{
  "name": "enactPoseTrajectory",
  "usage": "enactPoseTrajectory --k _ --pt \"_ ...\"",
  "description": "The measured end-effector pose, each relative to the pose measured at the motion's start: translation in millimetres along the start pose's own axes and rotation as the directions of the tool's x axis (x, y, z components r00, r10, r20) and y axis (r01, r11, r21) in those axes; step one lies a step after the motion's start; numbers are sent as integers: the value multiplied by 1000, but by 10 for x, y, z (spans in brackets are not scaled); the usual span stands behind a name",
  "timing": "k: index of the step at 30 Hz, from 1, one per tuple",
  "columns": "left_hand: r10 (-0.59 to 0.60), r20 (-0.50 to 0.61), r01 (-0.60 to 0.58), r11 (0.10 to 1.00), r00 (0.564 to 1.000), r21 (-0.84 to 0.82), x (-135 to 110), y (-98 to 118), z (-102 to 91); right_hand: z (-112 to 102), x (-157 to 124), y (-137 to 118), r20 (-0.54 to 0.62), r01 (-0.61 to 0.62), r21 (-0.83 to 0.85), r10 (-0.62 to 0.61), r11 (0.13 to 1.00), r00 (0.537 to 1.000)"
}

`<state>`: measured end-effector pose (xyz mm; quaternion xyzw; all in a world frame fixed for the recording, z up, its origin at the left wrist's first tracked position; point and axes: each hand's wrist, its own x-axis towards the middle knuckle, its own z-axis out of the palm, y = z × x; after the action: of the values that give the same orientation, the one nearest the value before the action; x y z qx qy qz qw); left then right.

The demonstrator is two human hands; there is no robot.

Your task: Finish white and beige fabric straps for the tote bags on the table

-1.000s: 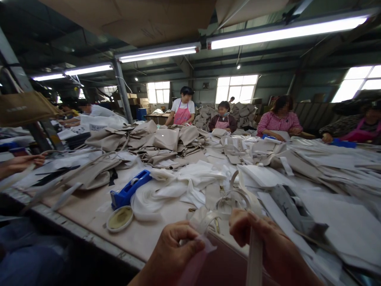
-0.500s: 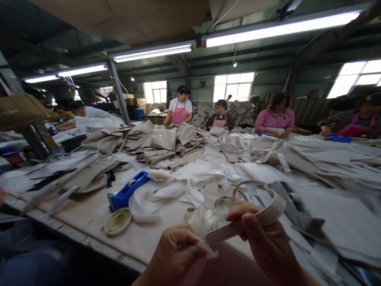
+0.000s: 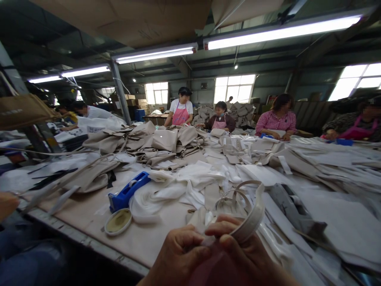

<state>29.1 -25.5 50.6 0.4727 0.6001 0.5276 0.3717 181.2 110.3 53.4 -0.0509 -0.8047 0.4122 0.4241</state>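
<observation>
My right hand (image 3: 241,250) is closed on a beige strap (image 3: 257,212), which loops upward from the fingers. My left hand (image 3: 175,254) pinches a strip of thin translucent wrapping (image 3: 208,240) at the strap's end, most of which the fingers hide. Both hands meet low in the middle of the view, fingertips almost touching. Just beyond them, more looped straps (image 3: 235,198) lie among pale pieces. To the left stands a blue tape dispenser (image 3: 129,190), with a shallow white round dish (image 3: 107,229) beside it. A coil of white foam sheeting (image 3: 143,204) lies next to both.
A grey tape dispenser (image 3: 293,206) stands to the right beside stacked white sheets (image 3: 339,222). Beige bags (image 3: 163,140) are heaped farther back. Several co-workers sit or stand across the table. Another person's hand (image 3: 7,204) shows at the left edge.
My right hand has moved left and down, bringing the strap's end up against my left fingers. A co-worker's hand has come farther in at the left edge.
</observation>
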Motion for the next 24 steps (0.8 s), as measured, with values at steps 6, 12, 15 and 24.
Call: enactPoseTrajectory --k 6,12,15,24 --pt "0 -16 1 1000 1000 28 4 -59 -46 -133 110 -18 -148 -234 212 268 949 952" --pt "12 -9 -12 999 1000 39 13 -83 -45 -244 192 -90 -240 -161 267 227 950 944" --pt "30 5 -31 999 1000 24 14 -69 -44 -207 180 -93 -187 -133 231 178 964 966" --pt "42 37 -43 999 998 20 -10 -32 -54 -202 130 -51 -141 -139 129 157 982 977"
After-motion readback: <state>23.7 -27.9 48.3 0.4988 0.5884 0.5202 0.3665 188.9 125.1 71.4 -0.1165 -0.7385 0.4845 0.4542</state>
